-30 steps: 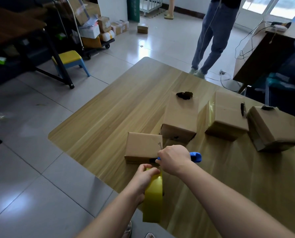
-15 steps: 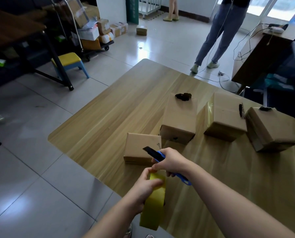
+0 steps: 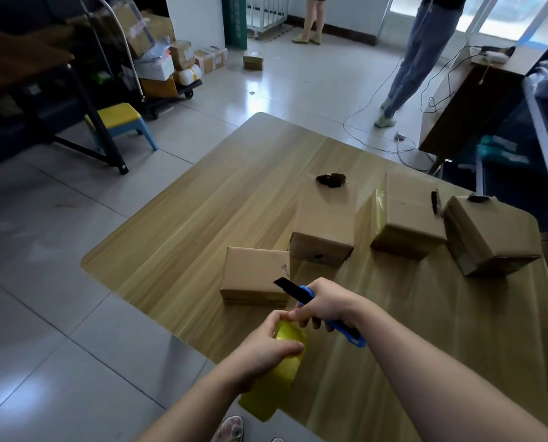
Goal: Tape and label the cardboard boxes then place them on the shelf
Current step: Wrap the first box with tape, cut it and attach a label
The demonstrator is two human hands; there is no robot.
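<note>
– Head view: which step is to be logged?
– Taping, as judged. The yellow tape roll (image 3: 276, 384) is gripped by the left hand (image 3: 266, 349), fingers curled round it, just off the near table edge. The blue utility knife (image 3: 293, 290) is held in the right hand (image 3: 327, 303), fingers wrapped on the handle, fingertips close by the left thumb at the roll's top. Its dark tip is pointed at the nearest cardboard box (image 3: 255, 275), just beyond the hands.
– Next move?
– Probably the tape end is to be freed or cut. Care is called for, as the knife is held near the left thumb. Whether any strip is joined to the box cannot be told. No label is seen.
– Other boxes?
– Three are set farther right on the wood-grain table (image 3: 202, 218): the black-topped box (image 3: 325, 224), the tape-wrapped box (image 3: 406, 215), the far-right box (image 3: 492, 234).
– Room?
– Tiled floor (image 3: 59, 346) is noted. A yellow-topped stool (image 3: 119, 122) and a parcel trolley (image 3: 167, 71) are placed far left. A person in jeans (image 3: 419, 59) is seen far right, with a cable (image 3: 371, 100) trailed nearby.
</note>
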